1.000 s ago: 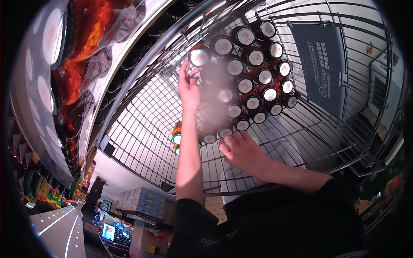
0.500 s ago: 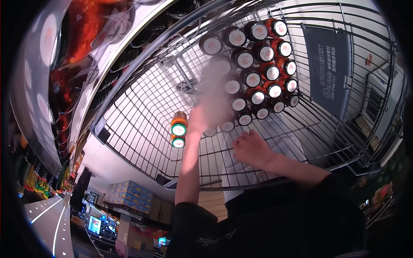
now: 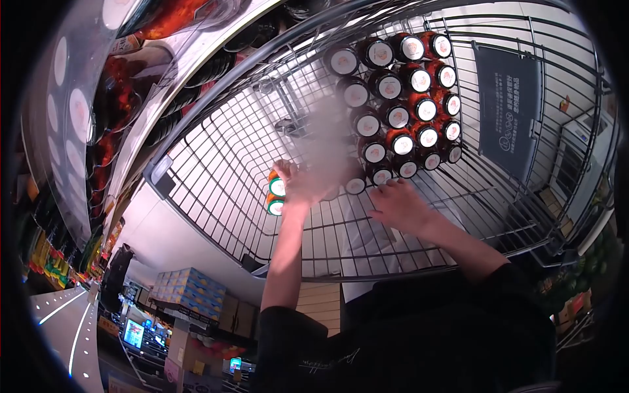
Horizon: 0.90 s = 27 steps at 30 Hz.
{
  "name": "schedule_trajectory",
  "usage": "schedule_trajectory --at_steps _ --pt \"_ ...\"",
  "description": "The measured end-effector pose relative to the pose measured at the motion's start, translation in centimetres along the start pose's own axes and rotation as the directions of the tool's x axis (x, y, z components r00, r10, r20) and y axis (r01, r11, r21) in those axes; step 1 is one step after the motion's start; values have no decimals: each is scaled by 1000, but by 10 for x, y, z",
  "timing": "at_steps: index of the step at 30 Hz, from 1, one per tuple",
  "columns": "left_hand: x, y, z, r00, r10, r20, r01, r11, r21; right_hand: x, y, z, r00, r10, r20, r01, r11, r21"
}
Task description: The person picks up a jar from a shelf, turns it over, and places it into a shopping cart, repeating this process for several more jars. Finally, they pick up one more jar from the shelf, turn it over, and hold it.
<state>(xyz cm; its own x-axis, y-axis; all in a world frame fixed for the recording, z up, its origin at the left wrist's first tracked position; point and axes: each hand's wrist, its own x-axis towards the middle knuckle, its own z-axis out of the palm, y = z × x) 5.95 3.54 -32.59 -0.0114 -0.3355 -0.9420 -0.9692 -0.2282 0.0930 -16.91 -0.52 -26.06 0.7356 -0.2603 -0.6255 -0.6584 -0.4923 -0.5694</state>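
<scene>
My left hand [image 3: 303, 188] is over the left part of the shopping cart [image 3: 216, 171], fingers apart, some fingertips right at a jar with a green lid [image 3: 277, 187]. A second green-lidded jar [image 3: 275, 207] stands just nearer to me; both show orange contents. A grey smear hides part of that hand and the jars beyond it. My right hand [image 3: 405, 207] hovers near the front row of dark-lidded jars, its fingers loosely bent and apart, nothing in them. Those jars, such as one dark-lidded jar [image 3: 397, 116] with a white round label, stand upright in close rows, red contents showing between.
Along the left runs a shelf [image 3: 131, 131] with more red jars. A grey sign panel [image 3: 508, 108] hangs on the cart's right side. Stacked blue patterned boxes [image 3: 190, 293] and a lit screen [image 3: 133, 333] are at the lower left.
My left hand has shifted onto the green-lidded jars, overlapping them now. My right hand has moved slightly right and up. The cart's view has tilted a little.
</scene>
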Motion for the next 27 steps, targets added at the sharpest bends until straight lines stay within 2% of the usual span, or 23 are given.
schedule_trajectory --at_steps 4,6,7,9,10,12,16,18,19,23,25,26,27 --pt "-4 1 -3 999 38 9 -38 999 -5 0 5 2 999 -9 43 10 1000 -29" --pt "-3 5 4 996 79 -50 -80 997 -20 -1 8 2 996 -8 -84 17 995 102" --pt "-3 7 6 996 78 -51 -79 997 -20 -1 11 8 996 -10 -84 18 995 100" --pt "-4 9 7 997 80 -16 -81 996 -26 1 20 24 957 -135 -257 125 991 -55" --pt "-5 10 7 997 81 1 -81 996 -29 2 19 18 957 -137 -258 126 990 -58" --pt "-8 12 6 996 82 31 -80 996 -34 1 16 0 995 21 -100 -4 986 167" --pt "-14 16 5 994 80 70 -77 996 -32 -9 9 -21 975 33 -219 -5 992 126" --pt "-15 18 6 994 89 60 -88 996 -22 -14 7 -27 973 106 -207 -90 992 84" --pt "-12 16 24 994 103 -34 -102 994 37 -21 5 -34 969 102 -224 -89 994 64" --pt "-39 27 34 971 115 -211 -93 989 112 -61 4 -45 929 56 -366 -23 995 94" --pt "-56 37 28 985 42 -167 -37 999 33 -77 12 -37 945 109 -308 -78 991 112" --pt "-63 37 27 974 32 -223 -52 995 -82 -88 8 -42 948 146 -283 -122 987 102" --pt "-69 36 27 977 27 -211 -77 969 -234 -98 8 -41 940 140 -311 -119 989 88"
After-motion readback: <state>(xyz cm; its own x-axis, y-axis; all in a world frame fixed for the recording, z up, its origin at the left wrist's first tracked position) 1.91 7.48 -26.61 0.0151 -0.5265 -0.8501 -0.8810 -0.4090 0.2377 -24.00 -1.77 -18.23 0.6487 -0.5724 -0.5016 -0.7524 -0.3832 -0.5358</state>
